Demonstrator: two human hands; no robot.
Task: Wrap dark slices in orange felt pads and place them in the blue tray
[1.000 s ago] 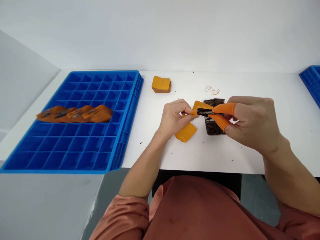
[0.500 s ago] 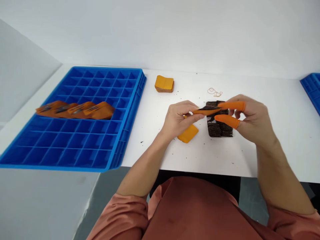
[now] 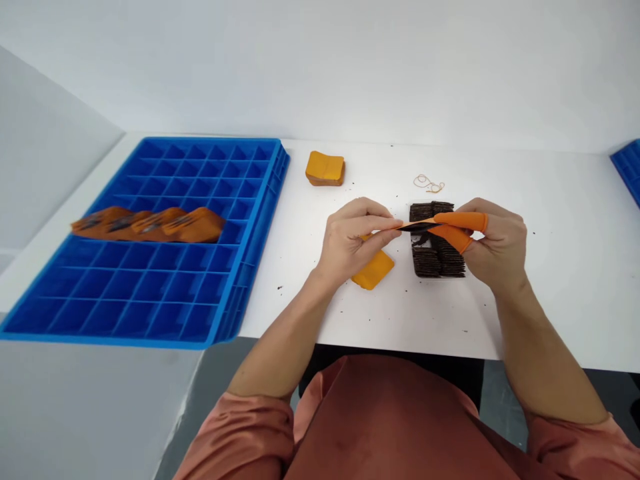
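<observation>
A thin orange and black piece point(image 3: 417, 225) is stretched level between my two hands. My left hand point(image 3: 350, 240) pinches its left end between thumb and fingers. My right hand point(image 3: 495, 243), with orange covers on thumb and index finger, pinches the right end. Beneath it stand rows of dark brown thin pieces point(image 3: 440, 260) in a clear holder. A yellow-orange piece point(image 3: 375, 270) lies on the table, partly hidden by my left hand.
At the left, a blue compartment tray point(image 3: 253, 253) carries a row of orange pieces point(image 3: 150, 225). A yellow-orange stack point(image 3: 325, 168) sits farther back on the white table point(image 3: 320, 320), with a thin looped string point(image 3: 429, 183) to its right. Another blue tray point(image 3: 629, 170) is at the right edge.
My right thumb and index finger have closed on the right end of the piece. The piece now shows its orange side up and black below. My right hand has shifted slightly left.
</observation>
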